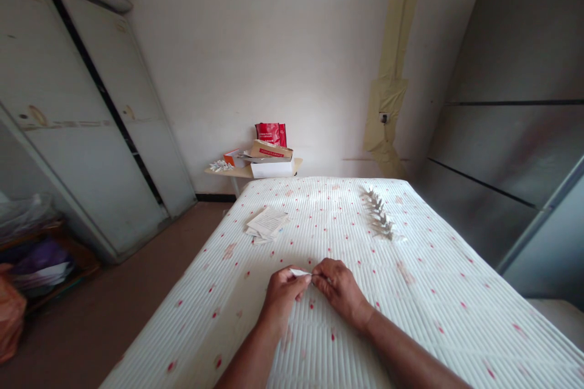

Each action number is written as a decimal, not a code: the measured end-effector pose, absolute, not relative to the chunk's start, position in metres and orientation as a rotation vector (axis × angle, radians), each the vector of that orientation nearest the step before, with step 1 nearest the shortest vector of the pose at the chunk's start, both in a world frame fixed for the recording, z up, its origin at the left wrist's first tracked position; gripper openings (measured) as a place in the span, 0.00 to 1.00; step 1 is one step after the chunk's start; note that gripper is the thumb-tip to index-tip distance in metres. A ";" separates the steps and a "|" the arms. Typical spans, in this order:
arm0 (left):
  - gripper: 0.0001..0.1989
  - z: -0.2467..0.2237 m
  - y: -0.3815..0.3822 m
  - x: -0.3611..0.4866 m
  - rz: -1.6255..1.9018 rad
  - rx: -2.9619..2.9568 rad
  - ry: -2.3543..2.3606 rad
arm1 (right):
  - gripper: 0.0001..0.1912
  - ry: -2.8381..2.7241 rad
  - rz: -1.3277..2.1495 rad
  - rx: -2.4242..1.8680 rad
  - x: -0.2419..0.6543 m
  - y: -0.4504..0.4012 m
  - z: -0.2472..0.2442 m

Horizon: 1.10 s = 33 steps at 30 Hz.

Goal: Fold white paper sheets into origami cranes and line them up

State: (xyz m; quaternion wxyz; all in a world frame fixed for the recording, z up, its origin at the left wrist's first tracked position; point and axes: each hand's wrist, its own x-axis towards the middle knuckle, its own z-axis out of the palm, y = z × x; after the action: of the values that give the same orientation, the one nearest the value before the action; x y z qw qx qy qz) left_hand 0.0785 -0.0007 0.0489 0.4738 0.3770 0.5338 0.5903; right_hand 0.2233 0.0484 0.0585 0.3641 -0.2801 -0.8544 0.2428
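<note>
My left hand (286, 292) pinches a small piece of folded white paper (299, 272) between thumb and fingers, just above the bed. At the paper's right tip, my right hand (338, 287) has its thumb and fingers closed on it. Most of the paper is hidden by the fingers, so its full shape does not show. Beyond my left hand lies a loose stack of printed paper sheets (267, 222). Farther off to the right, several folded paper figures (379, 214), pointed and bird-like, stand in a row on the quilted bed cover (319, 219).
A small table (230, 172) behind the bed bears a white box (272, 169), a red bag (272, 134) and a cluster of white folded papers (221, 165). Cabinets (77, 127) line the left side. Dark sliding doors (506, 140) stand on the right.
</note>
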 end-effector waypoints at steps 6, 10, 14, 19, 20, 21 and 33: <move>0.12 0.054 0.000 0.075 1.415 0.930 1.392 | 0.06 -2.123 0.878 -0.766 0.228 0.049 0.061; 0.11 0.058 0.001 0.075 1.403 0.971 1.411 | 0.09 -2.023 1.107 -0.801 0.226 0.051 0.054; 0.11 0.057 0.006 0.074 1.341 1.000 1.376 | 0.10 -1.929 1.307 -0.900 0.224 0.057 0.047; 0.11 0.051 0.014 0.071 1.281 0.923 1.331 | 0.11 -1.975 1.326 -0.921 0.228 0.063 0.046; 0.11 0.050 0.015 0.070 1.275 0.911 1.323 | 0.11 -1.990 1.313 -0.918 0.228 0.064 0.047; 0.11 0.049 0.015 0.069 1.267 0.902 1.315 | 0.11 -2.004 1.298 -0.922 0.229 0.064 0.047; 0.13 0.054 0.019 0.070 1.157 1.017 1.530 | 0.09 -2.181 1.015 -1.078 0.229 0.061 0.052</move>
State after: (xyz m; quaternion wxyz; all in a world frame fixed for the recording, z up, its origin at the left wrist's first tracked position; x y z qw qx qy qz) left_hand 0.0698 0.0185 0.0535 0.4664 0.4145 0.6233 0.4713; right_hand 0.2288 0.0612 0.0524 0.2501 -0.3960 -0.8011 0.3726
